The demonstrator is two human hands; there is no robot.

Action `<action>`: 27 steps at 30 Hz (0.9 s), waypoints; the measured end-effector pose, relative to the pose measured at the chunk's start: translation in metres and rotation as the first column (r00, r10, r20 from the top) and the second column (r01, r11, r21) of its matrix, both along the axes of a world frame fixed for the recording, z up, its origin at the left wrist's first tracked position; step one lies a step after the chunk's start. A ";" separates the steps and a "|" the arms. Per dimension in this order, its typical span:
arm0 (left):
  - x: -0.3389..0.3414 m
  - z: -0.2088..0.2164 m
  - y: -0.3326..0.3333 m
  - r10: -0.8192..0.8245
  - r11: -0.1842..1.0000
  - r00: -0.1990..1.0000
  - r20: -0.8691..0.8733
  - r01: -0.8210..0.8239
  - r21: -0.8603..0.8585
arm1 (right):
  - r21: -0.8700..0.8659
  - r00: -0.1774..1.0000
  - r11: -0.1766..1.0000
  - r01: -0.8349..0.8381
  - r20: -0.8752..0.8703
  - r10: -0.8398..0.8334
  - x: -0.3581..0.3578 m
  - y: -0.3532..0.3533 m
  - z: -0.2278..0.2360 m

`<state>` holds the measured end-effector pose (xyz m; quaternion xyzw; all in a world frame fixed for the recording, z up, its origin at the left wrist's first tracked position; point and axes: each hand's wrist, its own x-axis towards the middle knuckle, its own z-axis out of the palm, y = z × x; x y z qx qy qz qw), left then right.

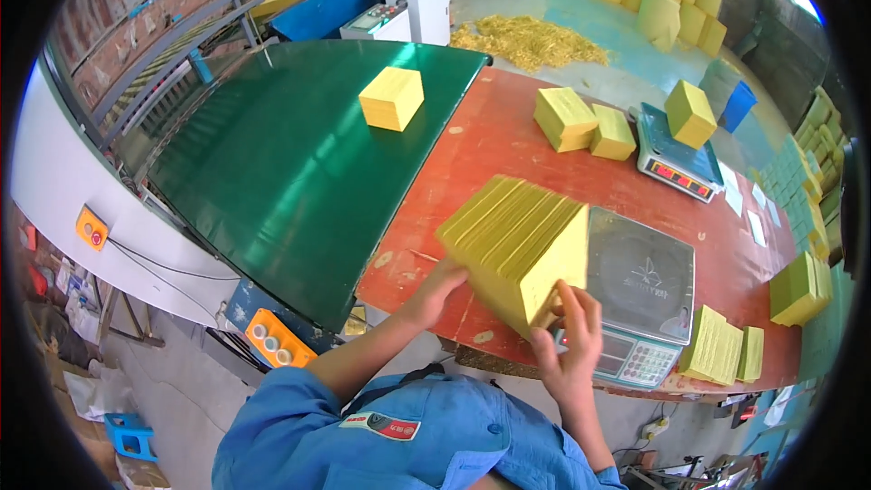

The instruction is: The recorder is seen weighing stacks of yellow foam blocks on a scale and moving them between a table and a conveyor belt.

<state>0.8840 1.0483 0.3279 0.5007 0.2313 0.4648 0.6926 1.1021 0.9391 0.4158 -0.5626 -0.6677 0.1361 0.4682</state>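
Note:
A thick block of yellow paper sheets (517, 231) is tilted in front of me, above the red table and left of the near scale. My left hand (440, 293) supports its lower left side, the fingertips hidden behind the block. At the lower right edge of the block, my right hand (572, 336) has its thumb and bent fingers against the paper. The near digital scale (642, 263) has a dark, bare plate, partly covered by the block at its left edge. Its keypad faces me.
A green conveyor belt (272, 163) on the left carries one yellow paper block (392, 98). On the red table (435, 209), a second scale (676, 159) bears another block (690, 114). Further paper stacks (564, 118) stand behind and at right (712, 345). An orange button box (279, 338) sits beside the belt.

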 end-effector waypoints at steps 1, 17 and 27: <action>0.025 0.022 0.003 -0.021 1.000 0.997 0.068 0.022 -0.009 | 0.042 0.999 0.998 0.049 -0.002 -0.049 0.011 -0.008 0.008; 0.261 0.019 0.058 -0.239 0.793 0.968 0.071 0.237 -0.561 | 0.113 0.779 0.875 0.470 0.413 -0.472 0.162 0.049 0.025; -0.070 -0.008 0.268 0.807 0.589 0.243 -0.538 -0.392 0.707 | 0.068 0.940 0.951 -0.302 0.188 0.285 -0.001 0.057 -0.028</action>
